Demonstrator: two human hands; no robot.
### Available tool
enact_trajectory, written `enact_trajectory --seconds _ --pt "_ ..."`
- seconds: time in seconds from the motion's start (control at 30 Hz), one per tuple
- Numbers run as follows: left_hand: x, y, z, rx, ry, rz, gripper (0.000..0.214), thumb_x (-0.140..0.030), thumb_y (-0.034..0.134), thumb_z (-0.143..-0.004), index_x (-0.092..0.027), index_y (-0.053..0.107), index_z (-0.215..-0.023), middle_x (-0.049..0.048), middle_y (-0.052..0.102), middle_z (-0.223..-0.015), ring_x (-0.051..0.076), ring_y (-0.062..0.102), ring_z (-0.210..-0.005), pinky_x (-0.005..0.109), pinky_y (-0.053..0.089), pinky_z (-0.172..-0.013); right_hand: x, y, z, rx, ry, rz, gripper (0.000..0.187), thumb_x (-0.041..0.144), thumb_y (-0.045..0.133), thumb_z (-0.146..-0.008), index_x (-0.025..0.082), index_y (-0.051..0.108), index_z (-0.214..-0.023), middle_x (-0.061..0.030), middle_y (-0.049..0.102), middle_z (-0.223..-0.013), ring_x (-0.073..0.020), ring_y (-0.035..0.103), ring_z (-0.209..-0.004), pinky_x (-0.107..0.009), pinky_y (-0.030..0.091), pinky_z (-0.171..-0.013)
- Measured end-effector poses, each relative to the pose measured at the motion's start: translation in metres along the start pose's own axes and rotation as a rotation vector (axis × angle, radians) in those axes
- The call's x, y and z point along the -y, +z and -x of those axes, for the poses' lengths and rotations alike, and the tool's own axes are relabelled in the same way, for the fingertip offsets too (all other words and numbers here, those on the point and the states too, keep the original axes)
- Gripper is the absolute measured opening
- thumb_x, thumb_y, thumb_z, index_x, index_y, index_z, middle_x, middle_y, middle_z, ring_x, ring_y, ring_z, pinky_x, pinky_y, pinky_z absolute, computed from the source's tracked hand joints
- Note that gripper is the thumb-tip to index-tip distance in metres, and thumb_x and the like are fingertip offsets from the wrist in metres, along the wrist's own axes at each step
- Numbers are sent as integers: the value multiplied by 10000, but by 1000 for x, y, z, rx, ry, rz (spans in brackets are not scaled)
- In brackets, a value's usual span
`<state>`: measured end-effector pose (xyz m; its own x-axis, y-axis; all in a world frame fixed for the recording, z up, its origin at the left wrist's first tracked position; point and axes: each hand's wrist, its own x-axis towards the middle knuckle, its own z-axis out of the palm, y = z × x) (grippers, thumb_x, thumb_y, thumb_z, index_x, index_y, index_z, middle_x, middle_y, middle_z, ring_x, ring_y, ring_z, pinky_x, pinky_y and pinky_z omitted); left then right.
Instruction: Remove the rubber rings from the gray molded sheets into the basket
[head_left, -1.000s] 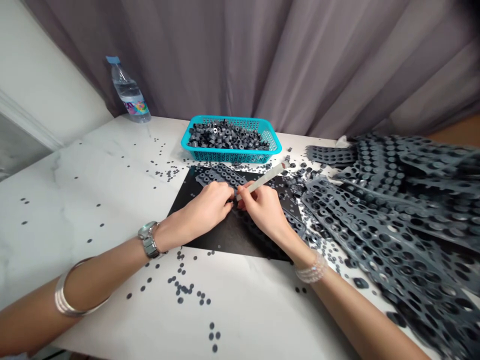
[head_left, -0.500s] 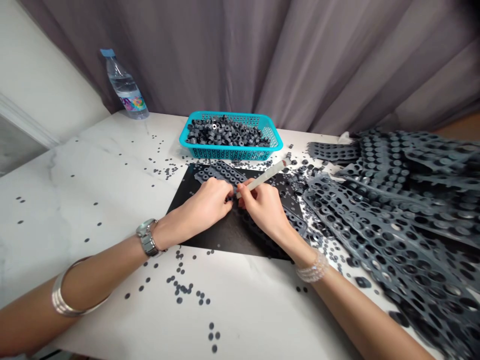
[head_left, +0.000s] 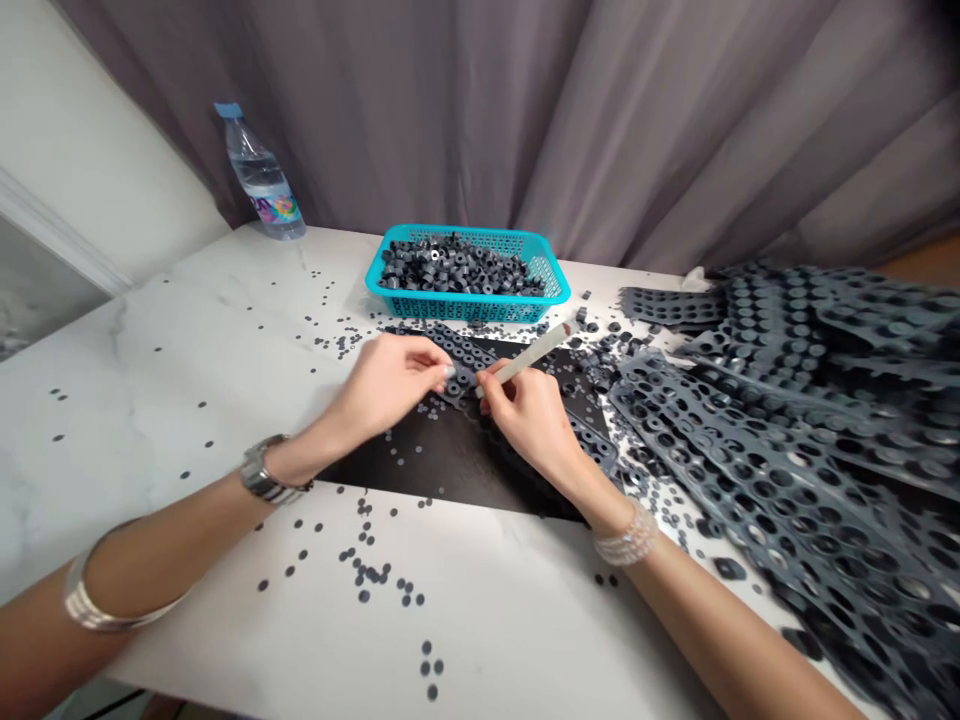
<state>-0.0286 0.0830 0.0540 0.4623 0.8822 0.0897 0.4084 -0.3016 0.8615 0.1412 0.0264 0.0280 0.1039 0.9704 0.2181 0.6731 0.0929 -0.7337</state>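
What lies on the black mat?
On the black mat lie dark strips and small scattered discs. The left hand and right hand, the latter gripping a pale stick, hide whatever is beneath them.

Soft light brightens the tabletop [head_left: 300, 640], with stretching and blur toward the far right.

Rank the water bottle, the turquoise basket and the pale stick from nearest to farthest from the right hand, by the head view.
1. Pale stick: gripped in the right hand itself.
2. Turquoise basket: beyond the hand, slightly to its left.
3. Water bottle: far left, at the back by the curtain.
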Motion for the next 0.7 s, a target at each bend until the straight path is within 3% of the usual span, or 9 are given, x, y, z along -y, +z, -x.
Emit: enact_trajectory --seconds 0.07,0.23,0.57,0.7 --pt "2 -11 0 -37 -125 251 91 -234 701 -740 -156 688 -787 23 684 -739 135 642 -712 284 525 -756 -3 0 -1 4 38 -58 265 302 479 -894 193 595 -683 -11 630 -567 -152 590 -524 -249 399 -568" --pt "10 -17 0 63 -392 702 80 -175 741 -728 -166 706 -799 53 702 -901 140 662 -881 289 523 -922 -10 -1 -2 -34 106 -269 321 424 480 -897 174 626 -758 -21 643 -582 -160 618 -533 -257 471 -559" --pt "10 -9 6 166 -480 960 59 -106 667 -772 -160 682 -789 47 691 -898 126 659 -914 257 508 -966 -10 -8 -4 -113 189 -457 338 473 542 -851 151 628 -793 -27 635 -594 -159 621 -512 -262 523 -499" --pt "5 -9 7 137 -540 1105 179 -19 526 -718 -152 616 -797 93 676 -953 160 639 -1014 278 503 -979 -9 -7 -4 -90 176 -449 334 476 537 -853 159 624 -796 -26 641 -600 -163 631 -524 -266 531 -522"
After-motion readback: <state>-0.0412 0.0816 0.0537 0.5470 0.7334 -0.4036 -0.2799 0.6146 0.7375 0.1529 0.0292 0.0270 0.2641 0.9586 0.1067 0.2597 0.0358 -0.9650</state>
